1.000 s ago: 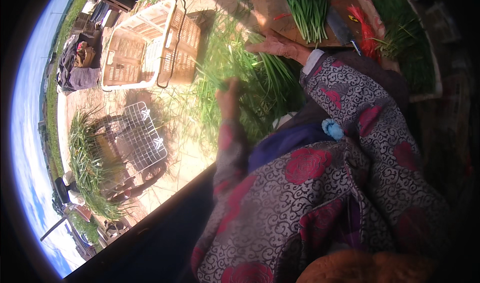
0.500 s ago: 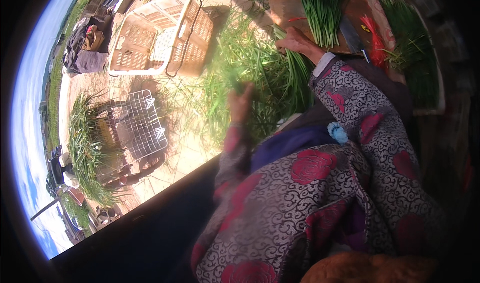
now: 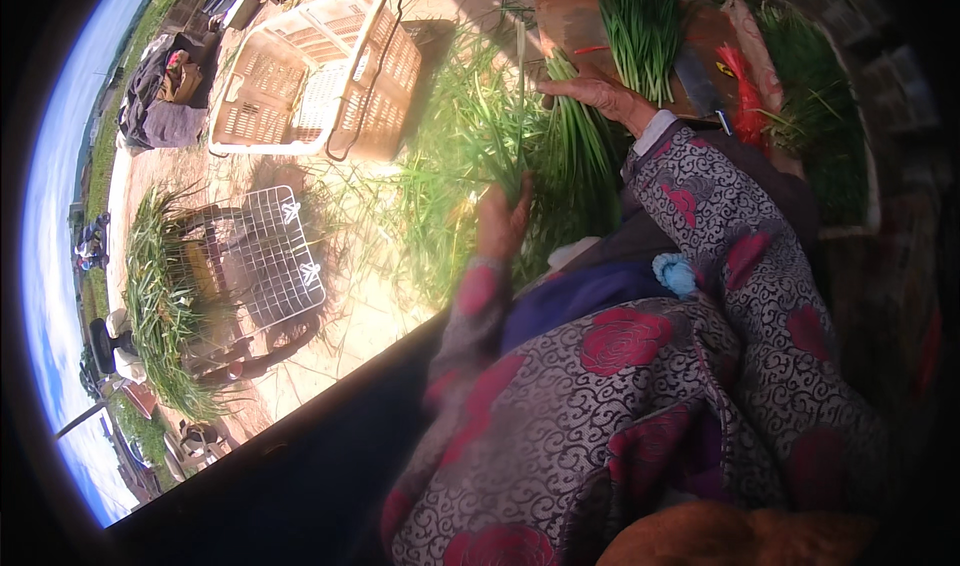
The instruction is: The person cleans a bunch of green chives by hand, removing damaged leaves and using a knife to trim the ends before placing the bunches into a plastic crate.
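Spanning the green stalks (image 3: 587, 138), the right hand (image 3: 605, 98) has outstretched fingers; so loose a hold could spill them. Left hand (image 3: 503, 221): finger closure cannot be told.

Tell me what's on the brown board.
On the brown board lie a bundle of green stalks and a knife, with red strands towards its right edge. Anything under the bundle is hidden.

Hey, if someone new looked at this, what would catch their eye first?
Probably the patterned jacket with big red roses, filling the lower middle. Next, the cream plastic basket at upper left, in bright sun. Then the person's left hand and right hand, among long green stalks near the centre.
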Tool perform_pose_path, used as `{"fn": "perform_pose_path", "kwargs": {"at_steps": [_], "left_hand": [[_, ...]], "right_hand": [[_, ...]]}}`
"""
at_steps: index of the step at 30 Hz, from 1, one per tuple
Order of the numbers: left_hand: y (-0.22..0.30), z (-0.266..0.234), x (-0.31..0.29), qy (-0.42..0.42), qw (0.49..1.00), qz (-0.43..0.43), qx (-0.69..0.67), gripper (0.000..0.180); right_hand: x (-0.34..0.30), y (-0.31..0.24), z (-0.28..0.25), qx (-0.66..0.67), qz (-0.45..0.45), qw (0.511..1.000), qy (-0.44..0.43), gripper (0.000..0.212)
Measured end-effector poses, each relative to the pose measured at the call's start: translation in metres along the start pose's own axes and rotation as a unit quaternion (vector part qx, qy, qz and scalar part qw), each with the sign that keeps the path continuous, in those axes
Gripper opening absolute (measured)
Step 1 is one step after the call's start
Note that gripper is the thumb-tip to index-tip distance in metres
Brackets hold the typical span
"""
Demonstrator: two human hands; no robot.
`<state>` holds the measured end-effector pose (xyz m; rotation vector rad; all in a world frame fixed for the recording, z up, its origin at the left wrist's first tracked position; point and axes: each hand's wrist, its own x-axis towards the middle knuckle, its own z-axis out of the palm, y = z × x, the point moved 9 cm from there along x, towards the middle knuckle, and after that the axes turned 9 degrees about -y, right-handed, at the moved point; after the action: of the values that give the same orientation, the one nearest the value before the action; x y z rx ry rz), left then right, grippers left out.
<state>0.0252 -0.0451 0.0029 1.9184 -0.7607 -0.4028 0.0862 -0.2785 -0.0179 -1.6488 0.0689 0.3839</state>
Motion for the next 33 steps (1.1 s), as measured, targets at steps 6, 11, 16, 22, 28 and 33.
{"fn": "perform_pose_path", "kwargs": {"at_steps": [6, 11, 16, 22, 28, 33], "left_hand": [[0.039, 0.026, -0.008, -0.057, 0.983, 0.160, 0.073, 0.030], [0.060, 0.037, -0.015, -0.093, 0.963, 0.178, 0.180, 0.044], [0.070, 0.041, -0.013, -0.058, 0.946, 0.214, 0.238, 0.049], [0.056, 0.062, -0.013, -0.058, 0.934, 0.268, 0.231, 0.049], [0.062, 0.056, -0.018, -0.087, 0.941, 0.266, 0.190, 0.046], [0.056, 0.062, -0.015, -0.109, 0.959, 0.235, 0.117, 0.047]], "right_hand": [[0.011, -0.018, 0.014, 0.126, 0.038, 0.991, 0.008, 0.073], [0.015, 0.004, 0.008, 0.125, 0.058, 0.990, 0.036, 0.052], [0.011, 0.022, 0.013, 0.157, 0.057, 0.986, -0.016, 0.032], [0.007, 0.035, 0.014, 0.182, 0.128, 0.971, -0.086, 0.029], [-0.005, -0.007, 0.034, 0.247, 0.069, 0.959, -0.118, 0.025], [-0.004, 0.025, 0.012, 0.339, 0.069, 0.930, -0.122, 0.032]]}}
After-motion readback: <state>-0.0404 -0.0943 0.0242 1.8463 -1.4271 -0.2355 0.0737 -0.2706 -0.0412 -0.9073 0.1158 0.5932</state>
